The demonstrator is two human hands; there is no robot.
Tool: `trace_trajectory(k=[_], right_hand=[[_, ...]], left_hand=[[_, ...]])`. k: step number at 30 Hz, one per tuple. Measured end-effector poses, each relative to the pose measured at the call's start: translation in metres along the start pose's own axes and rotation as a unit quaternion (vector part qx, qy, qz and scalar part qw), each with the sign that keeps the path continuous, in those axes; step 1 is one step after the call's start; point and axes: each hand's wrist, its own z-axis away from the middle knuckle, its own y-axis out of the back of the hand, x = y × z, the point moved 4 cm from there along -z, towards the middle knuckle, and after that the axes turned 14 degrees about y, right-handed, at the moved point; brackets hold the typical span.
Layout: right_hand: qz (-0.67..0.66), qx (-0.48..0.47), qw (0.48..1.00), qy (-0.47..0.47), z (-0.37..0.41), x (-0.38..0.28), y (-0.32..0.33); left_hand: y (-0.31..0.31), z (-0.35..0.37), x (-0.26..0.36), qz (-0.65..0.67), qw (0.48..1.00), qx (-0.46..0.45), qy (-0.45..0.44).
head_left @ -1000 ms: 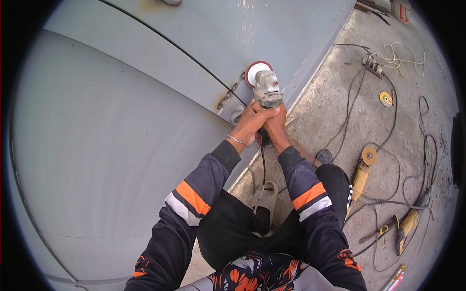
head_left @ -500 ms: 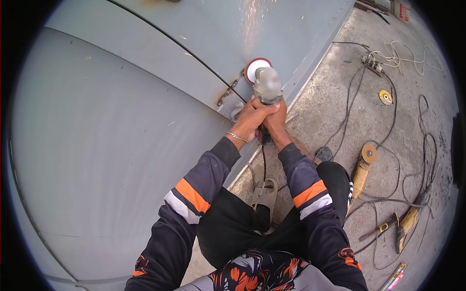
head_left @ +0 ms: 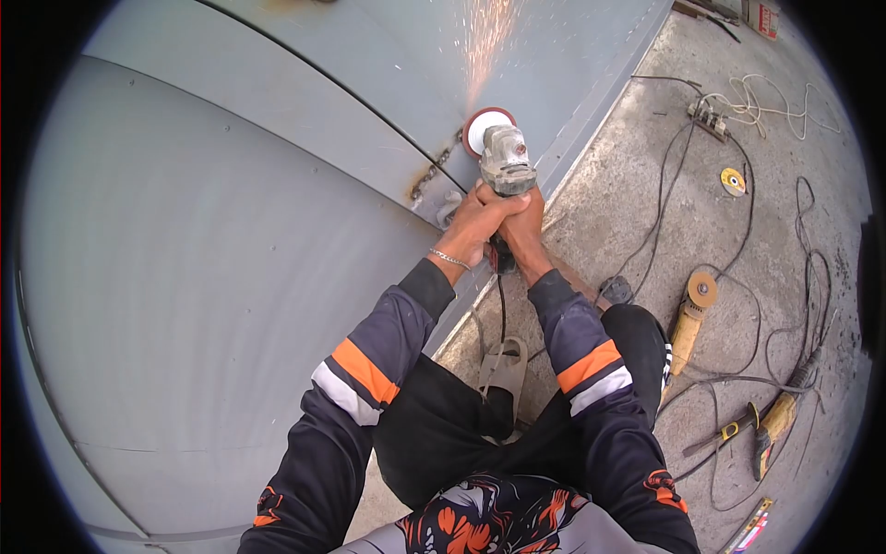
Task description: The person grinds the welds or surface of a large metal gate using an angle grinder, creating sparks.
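Both hands are wrapped round an angle grinder (head_left: 507, 164), close together on its body. My left hand (head_left: 473, 224), with a chain bracelet at the wrist, lies across from the left side. My right hand (head_left: 527, 231) grips from the right, its fingers partly hidden. The grinder's white disc with a reddish rim (head_left: 487, 129) is against the grey metal panel (head_left: 388, 55). Orange sparks (head_left: 484, 46) fly away from the disc toward the top. A rough, rusty weld line (head_left: 434, 174) lies just left of the disc.
On the concrete floor at right lie a yellow grinder (head_left: 688, 323), another yellow tool (head_left: 777, 425), a yellow disc (head_left: 733, 181), a power strip (head_left: 709, 122) and tangled cables (head_left: 805, 277). My sandalled foot (head_left: 504, 369) is below the grinder's cord.
The sparks look denser and brighter. The grinder head has shifted very slightly to the left, with both hands still round the tool.
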Motion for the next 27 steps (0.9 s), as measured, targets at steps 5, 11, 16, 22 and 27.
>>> trace_trajectory(k=[5,11,16,22,27], right_hand=[[0.002,0.001,1.000,-0.016,-0.001,0.003,0.001],[-0.009,-0.002,1.000,-0.019,-0.001,0.008,0.000],[0.004,0.002,1.000,-0.009,-0.001,0.006,0.001],[-0.001,0.003,1.000,-0.003,0.000,0.004,0.001],[-0.001,0.000,1.000,0.006,0.000,0.008,0.001]], left_hand=[[0.000,-0.002,0.001,0.002,1.000,-0.009,-0.004],[-0.002,0.002,0.004,0.001,1.000,-0.009,0.003],[-0.002,0.003,0.004,-0.003,1.000,-0.013,-0.003],[0.000,0.000,0.002,-0.012,1.000,-0.007,-0.003],[0.000,0.000,0.001,-0.014,1.000,-0.006,-0.006]])
